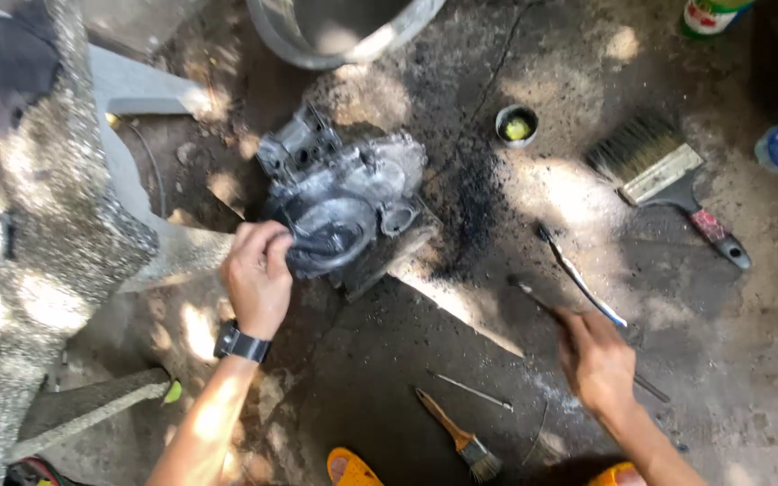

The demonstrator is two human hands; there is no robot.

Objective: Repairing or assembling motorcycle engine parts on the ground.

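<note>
Head view: left hand grips the grey engine casing, right hand closes on a thin tool

A single head-worn camera looks almost straight down at oil-stained concrete ground from about standing or crouching height. The grey cast-metal engine casing sits slightly left of centre and above the middle; the wearer's forearms enter from the bottom edge, below that casing.
</note>
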